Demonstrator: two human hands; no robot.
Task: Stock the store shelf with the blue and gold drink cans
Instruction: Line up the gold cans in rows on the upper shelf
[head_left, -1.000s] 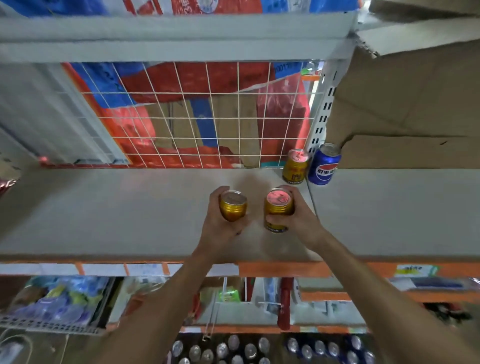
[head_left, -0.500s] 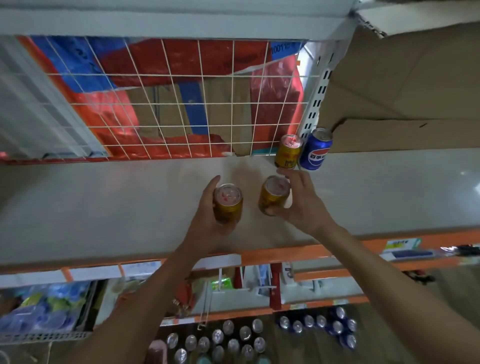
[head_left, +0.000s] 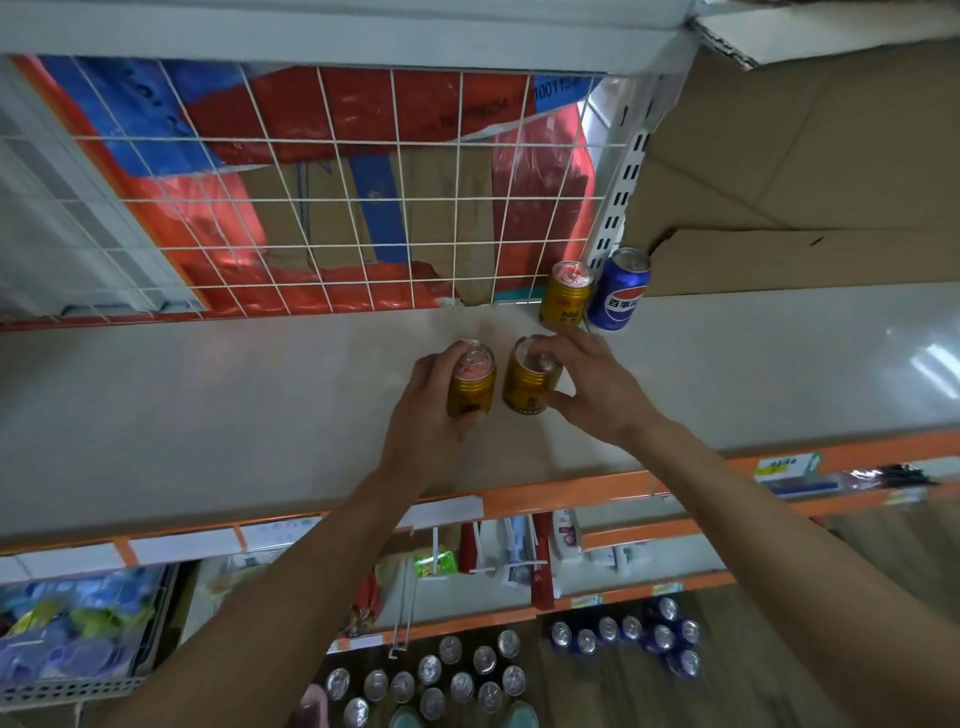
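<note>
My left hand (head_left: 423, 415) grips a gold can (head_left: 471, 382) over the middle of the white shelf (head_left: 208, 415). Beside it, my right hand (head_left: 597, 389) holds a second gold can (head_left: 527, 384) with fingers over its top and thumb on its side. Both cans tilt slightly; whether they touch the shelf is unclear. At the back of the shelf stand a gold can (head_left: 565, 296) and a blue can (head_left: 619, 291) side by side.
A white wire grid (head_left: 332, 197) backs the shelf, with a slotted upright (head_left: 621, 197) and cardboard (head_left: 805, 156) to the right. On the floor below stand several silver-topped cans (head_left: 441, 675) and several blue cans (head_left: 628, 631). Lower shelves hold small goods.
Both hands have carried their gold cans further back along the shelf, toward the two standing cans. My right fingers now lie over the top of their can.
</note>
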